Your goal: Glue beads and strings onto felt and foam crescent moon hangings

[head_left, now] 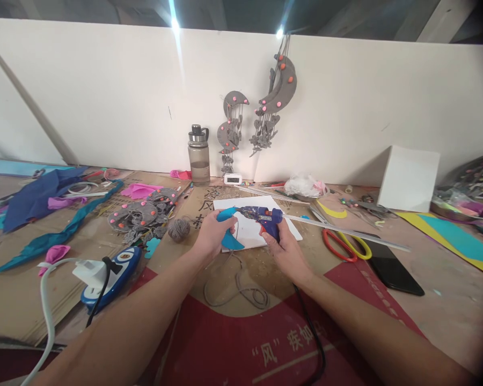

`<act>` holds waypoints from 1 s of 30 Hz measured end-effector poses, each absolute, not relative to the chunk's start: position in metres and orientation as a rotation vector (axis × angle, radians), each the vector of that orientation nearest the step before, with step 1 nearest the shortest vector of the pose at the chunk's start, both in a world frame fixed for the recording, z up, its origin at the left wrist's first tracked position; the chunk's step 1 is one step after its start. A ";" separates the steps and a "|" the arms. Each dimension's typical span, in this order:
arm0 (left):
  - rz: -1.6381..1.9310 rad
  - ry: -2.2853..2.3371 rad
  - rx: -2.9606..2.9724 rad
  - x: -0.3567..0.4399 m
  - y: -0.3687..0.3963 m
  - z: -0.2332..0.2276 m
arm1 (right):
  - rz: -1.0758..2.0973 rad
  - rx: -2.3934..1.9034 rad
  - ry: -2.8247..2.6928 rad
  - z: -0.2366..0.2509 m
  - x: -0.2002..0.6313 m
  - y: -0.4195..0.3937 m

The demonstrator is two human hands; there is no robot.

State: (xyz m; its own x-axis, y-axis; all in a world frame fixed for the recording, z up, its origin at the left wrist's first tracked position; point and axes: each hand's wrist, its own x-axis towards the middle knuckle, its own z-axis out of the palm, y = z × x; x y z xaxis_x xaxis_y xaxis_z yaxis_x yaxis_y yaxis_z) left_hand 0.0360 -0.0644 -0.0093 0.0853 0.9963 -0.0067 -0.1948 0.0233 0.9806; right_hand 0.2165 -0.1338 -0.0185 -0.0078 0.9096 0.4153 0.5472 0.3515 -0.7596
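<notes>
Between the fingers of my left hand (210,236) is a blue crescent-shaped cutout (230,236), held up above a white sheet (249,236). My right hand (284,247) is closed around the handle of a blue hot glue gun (261,215). The gun's nozzle points left and meets the upper part of the crescent; whether it touches is hard to tell. A long clear glue stick (346,231) sticks out of the gun's back end. Grey yarn (241,292) trails below the crescent in loose loops, and a grey yarn ball (178,229) lies to the left.
Red and yellow scissors (348,247) and a black phone (394,268) lie at the right. A blue power strip (118,279) with cords sits at the left. Behind stand a water bottle (199,158) and hanging grey moon ornaments (279,91). The gun's black cord (312,327) runs down in front.
</notes>
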 end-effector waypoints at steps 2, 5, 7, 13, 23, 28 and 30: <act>1.228 1.006 1.088 0.036 -0.065 -0.009 | 0.483 -1.323 -1.671 -0.018 0.217 -0.134; 1.236 1.004 1.085 0.036 -0.064 -0.009 | 0.485 -1.340 -1.671 -0.019 0.217 -0.134; 1.234 0.999 1.081 0.036 -0.064 -0.009 | 0.491 -1.346 -1.684 -0.019 0.217 -0.134; 1.231 0.997 1.098 0.036 -0.063 -0.010 | 0.464 -1.358 -1.677 -0.021 0.218 -0.134; 1.229 1.020 1.081 0.036 -0.065 -0.007 | 0.470 -1.315 -1.675 -0.021 0.217 -0.134; 1.237 0.991 1.080 0.036 -0.064 -0.007 | 0.487 -1.317 -1.670 -0.020 0.217 -0.135; 1.240 0.987 1.075 0.036 -0.065 -0.007 | 0.479 -1.320 -1.670 -0.019 0.217 -0.136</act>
State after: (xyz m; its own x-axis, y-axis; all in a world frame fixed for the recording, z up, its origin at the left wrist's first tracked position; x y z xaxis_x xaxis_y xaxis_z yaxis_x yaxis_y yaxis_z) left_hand 0.0356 -0.0646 -0.0068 0.0836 0.9965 0.0009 -0.2224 0.0178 0.9748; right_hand 0.2170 -0.1355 -0.0189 0.0024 0.9086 0.4177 0.5488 0.3480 -0.7601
